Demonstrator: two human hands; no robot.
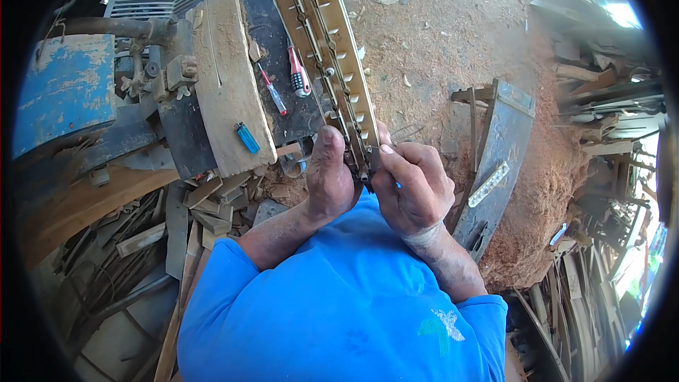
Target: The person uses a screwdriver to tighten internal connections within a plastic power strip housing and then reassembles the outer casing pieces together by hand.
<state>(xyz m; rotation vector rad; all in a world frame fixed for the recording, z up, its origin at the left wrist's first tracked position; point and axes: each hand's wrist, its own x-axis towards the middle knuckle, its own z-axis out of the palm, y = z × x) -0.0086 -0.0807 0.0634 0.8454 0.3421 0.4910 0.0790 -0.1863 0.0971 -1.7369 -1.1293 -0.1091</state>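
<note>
A long brass-coloured metal rail [357, 64], with dark rods along its middle and small white tabs down its sides, stretches from the top of the view to my chest. My left hand [331, 182] is closed round its near end from the left, thumb pointing up along the side. At the right edge of that same end is my right hand [417, 187], fingers curled and thumb and forefinger pinched together. Whatever is in the pinch is too small or hidden to name. A thin wire-like line shows just beyond these fingers.
Left of the rail, a red-and-white screwdriver [273, 92] and a red-handled tool [298, 74] lie on a dark bench [286, 126]. A blue lighter-like object [247, 138] rests on a wooden board [219, 85]. Sawdust [438, 42] covers the floor; a blue-grey plank stand [503, 148] is at right.
</note>
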